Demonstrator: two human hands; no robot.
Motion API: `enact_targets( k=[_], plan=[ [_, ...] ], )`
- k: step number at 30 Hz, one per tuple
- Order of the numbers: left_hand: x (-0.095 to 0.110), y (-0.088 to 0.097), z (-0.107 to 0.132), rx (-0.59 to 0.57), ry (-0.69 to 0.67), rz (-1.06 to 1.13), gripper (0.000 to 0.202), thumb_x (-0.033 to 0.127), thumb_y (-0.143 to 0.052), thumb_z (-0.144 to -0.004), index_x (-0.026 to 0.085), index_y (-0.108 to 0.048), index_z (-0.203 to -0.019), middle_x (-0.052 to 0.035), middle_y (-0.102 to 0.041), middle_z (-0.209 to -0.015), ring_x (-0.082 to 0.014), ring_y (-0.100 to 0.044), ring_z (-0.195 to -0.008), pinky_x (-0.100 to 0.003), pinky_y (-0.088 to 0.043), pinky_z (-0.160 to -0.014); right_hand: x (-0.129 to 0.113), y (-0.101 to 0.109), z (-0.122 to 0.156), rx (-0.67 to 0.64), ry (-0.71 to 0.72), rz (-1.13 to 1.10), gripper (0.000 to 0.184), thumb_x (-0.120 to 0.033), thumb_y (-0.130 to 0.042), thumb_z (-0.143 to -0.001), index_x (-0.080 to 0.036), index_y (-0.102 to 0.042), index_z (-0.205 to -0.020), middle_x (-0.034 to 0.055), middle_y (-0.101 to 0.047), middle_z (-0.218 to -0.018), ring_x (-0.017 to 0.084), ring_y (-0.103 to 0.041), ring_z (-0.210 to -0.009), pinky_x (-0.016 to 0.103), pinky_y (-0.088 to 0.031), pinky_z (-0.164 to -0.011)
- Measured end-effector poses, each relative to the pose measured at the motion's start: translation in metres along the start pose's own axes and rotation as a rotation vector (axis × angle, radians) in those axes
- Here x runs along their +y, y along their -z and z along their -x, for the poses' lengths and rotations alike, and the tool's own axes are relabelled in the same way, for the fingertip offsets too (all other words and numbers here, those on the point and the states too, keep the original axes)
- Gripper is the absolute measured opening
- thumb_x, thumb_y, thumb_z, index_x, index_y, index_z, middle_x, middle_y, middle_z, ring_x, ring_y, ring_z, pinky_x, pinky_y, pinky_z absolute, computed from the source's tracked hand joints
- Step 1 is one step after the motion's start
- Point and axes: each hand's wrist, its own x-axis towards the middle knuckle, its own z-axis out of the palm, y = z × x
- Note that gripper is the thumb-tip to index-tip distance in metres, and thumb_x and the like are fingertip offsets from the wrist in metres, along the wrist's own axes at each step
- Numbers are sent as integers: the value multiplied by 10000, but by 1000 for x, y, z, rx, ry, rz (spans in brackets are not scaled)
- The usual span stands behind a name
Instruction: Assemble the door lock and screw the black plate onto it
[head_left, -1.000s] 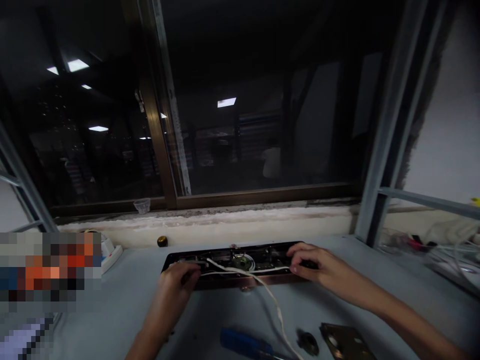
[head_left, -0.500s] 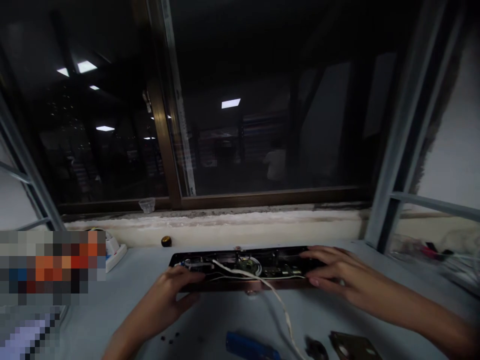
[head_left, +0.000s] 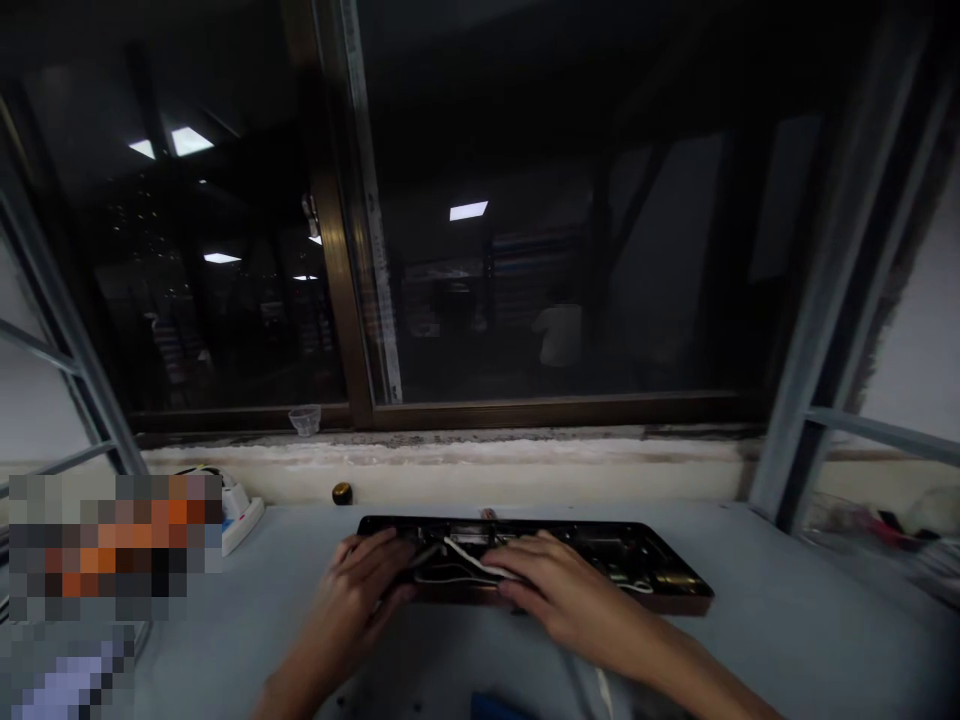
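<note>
A long, shallow black casing (head_left: 679, 578) with a brown front wall lies open side up on the bench, wiring and small parts inside. At its left end my left hand (head_left: 364, 585) is curled over the front wall, fingers inside and thumb outside; the fingertips are hard to make out. My right hand (head_left: 559, 585) is over the casing's middle, its thumb and fingers closed about a white cable (head_left: 466, 557). This hand hides part of the inside. Below the right wrist the cable's lower stretch (head_left: 604, 690) shows again.
A blue handle (head_left: 501, 707) is cut off by the bottom edge, with small black bits (head_left: 341, 703) left of it. A black-and-gold knob-like piece (head_left: 342, 493) stands by the wall. A clear cup (head_left: 305, 420) sits on the sill. Metal uprights (head_left: 832, 300) flank the bench.
My right hand has moved left from the casing's right end to the cable at its middle. My left hand remains at the left end. The view has shifted slightly.
</note>
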Motion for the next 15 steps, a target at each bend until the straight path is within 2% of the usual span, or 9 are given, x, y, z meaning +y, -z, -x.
enact_targets(
  k=[2, 5, 7, 10, 12, 15],
  plan=[
    [-1, 3, -1, -105, -16, 14, 268, 266, -407, -848, 239, -556, -1069, -43, -633, -1041, -217, -502, -1079, -369, -427, -847, 7, 6, -10, -26, -25, -101, 282, -260, -414, -834, -243, -615, -1030, 29, -649, -1018, 197, -565, -958, 322, -413, -827],
    [-1, 6, -3, -150, 7, 64, 250, 246, -397, -851, 238, -596, -1002, -31, -650, -1000, -207, -523, -1053, -364, -433, -851, 19, 17, -26, -11, -15, -152, 287, -231, -403, -833, -226, -646, -986, 33, -670, -959, 179, -588, -899, 280, -425, -786],
    [0, 5, -4, -128, 26, 87, 246, 249, -405, -847, 232, -609, -984, -29, -657, -983, -206, -540, -1026, -357, -448, -837, 24, 22, -36, -17, 11, -105, 296, -188, -402, -823, -214, -662, -961, 46, -677, -918, 177, -595, -863, 269, -425, -762],
    [2, -1, -5, -63, 82, 68, 249, 254, -408, -845, 228, -635, -943, -32, -671, -939, -208, -554, -999, -350, -467, -819, 26, 24, -43, -111, 66, -20, 300, -128, -428, -788, -210, -681, -928, 52, -677, -860, 175, -595, -831, 252, -416, -737],
    [2, -5, -3, -22, 101, 51, 257, 265, -415, -845, 239, -616, -1004, -34, -663, -970, -204, -548, -1010, -360, -461, -844, 27, 24, -43, -173, 98, 14, 307, -100, -441, -771, -214, -684, -921, 49, -664, -826, 164, -590, -805, 235, -410, -717],
    [-1, -7, 0, -5, 42, 99, 320, 253, -412, -850, 279, -516, -1153, -15, -613, -1091, -187, -496, -1091, -367, -426, -911, 30, 22, -40, -183, 111, 55, 312, -90, -445, -769, -222, -679, -928, 47, -622, -829, 148, -572, -781, 220, -402, -688]
  ],
)
